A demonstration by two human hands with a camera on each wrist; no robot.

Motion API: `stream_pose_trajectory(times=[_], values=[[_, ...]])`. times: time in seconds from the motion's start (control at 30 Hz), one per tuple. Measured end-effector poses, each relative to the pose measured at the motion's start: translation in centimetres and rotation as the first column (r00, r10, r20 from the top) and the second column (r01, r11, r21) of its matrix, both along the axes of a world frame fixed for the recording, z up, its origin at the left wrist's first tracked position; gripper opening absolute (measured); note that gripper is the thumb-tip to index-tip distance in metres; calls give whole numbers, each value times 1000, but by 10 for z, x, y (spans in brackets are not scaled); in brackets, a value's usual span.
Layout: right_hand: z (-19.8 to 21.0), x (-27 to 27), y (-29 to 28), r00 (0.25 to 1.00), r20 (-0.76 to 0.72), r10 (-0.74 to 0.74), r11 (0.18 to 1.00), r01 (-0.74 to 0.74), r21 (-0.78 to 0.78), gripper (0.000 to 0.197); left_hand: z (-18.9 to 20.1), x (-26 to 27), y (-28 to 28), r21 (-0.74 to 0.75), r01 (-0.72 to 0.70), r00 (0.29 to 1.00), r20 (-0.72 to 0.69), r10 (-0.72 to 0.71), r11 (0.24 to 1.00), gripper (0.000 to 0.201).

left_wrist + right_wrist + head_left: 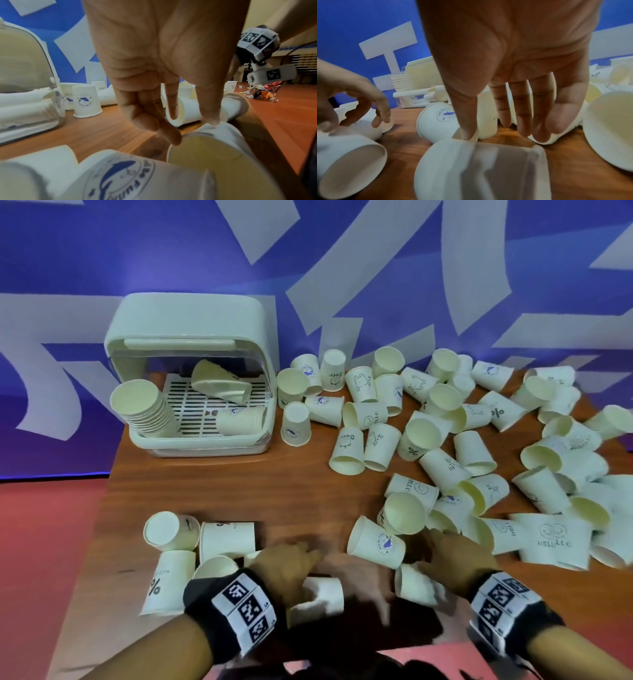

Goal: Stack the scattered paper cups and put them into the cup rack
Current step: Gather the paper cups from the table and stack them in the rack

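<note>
The cream cup rack (186, 313) stands at the table's back left. A stack of paper cups (145, 410) leans in its left side, with two loose stacks (219, 385) lying on the slatted tray. Near the front edge my left hand (291, 568) reaches over a white cup (322, 594) lying on its side; in the left wrist view thumb and forefinger pinch this cup (214, 152) near its rim. My right hand (452, 556) is over a dented cup (414, 583), thumb and fingers straddling that dented cup (479, 169) at its far end.
Several scattered cups (445, 422) cover the right half of the wooden table (212, 484), some upright, most on their sides. A small cluster of cups (181, 546) lies left of my left hand. A whale-logo cup (376, 542) lies between my hands.
</note>
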State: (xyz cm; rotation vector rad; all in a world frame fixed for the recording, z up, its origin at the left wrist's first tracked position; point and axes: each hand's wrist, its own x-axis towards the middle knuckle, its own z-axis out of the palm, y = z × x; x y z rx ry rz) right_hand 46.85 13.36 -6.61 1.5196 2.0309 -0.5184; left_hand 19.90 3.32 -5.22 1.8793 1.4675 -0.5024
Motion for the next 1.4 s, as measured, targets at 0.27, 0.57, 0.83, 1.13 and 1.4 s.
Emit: stream_pose_trajectory(times=[0.27,0.57,0.83,1.13,1.4], values=[[-4,14,-12,975,-113,-192,981,190,-24,72,-14,5,-4,15,-179,983,33,178,984,62],[-11,23,-42,910,-282,-303,952,278,-126,86,-24,16,-8,-2,-325,933,164,321,946,60],[21,23,-33,879,-420,-226,974,220,-63,65,3,13,-1,141,-396,853,422,307,907,56],[108,-25,10,865,-502,18,969,109,223,44,68,-31,17,401,-443,838,503,211,802,63],[144,-139,27,841,-461,283,918,-98,385,50,126,-99,20,551,-553,824,476,309,625,46]])
